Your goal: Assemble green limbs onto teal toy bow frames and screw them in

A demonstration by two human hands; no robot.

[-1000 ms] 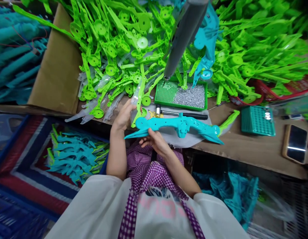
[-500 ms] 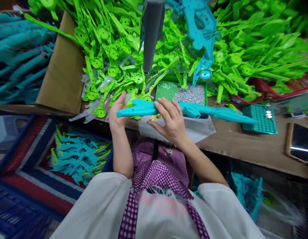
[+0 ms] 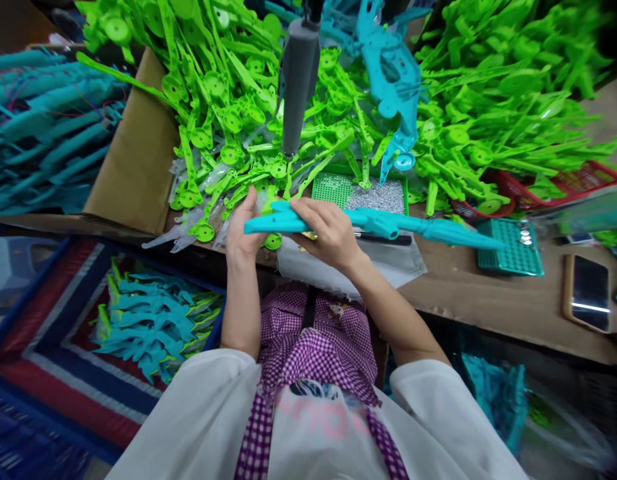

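Note:
A long turquoise plastic piece (image 3: 428, 230), pointed at its right end, lies level across both hands above the table's front edge. My right hand (image 3: 333, 237) is closed around its left half, with the fingers over the top. At the blunt left end is my left hand (image 3: 242, 233), its thumb up and the other fingers mostly hidden behind the piece. Below it a pale cloth (image 3: 348, 263) lies on the table, with a black rod-like tool (image 3: 388, 239) over it. Just beyond stands a green tray (image 3: 333, 190) with many small silvery parts.
Piles of lime-green plastic parts (image 3: 228, 120) cover the back. A grey powered screwdriver (image 3: 296, 87) hangs above them. To the left are a cardboard box (image 3: 131, 153) and a lined crate (image 3: 78, 293) holding turquoise parts. A teal basket (image 3: 511, 250) and a phone (image 3: 588, 290) lie right.
My right hand has shifted left along the turquoise piece, closer to my left hand, and wraps it more. The black tool behind shows more. The view has shifted slightly.

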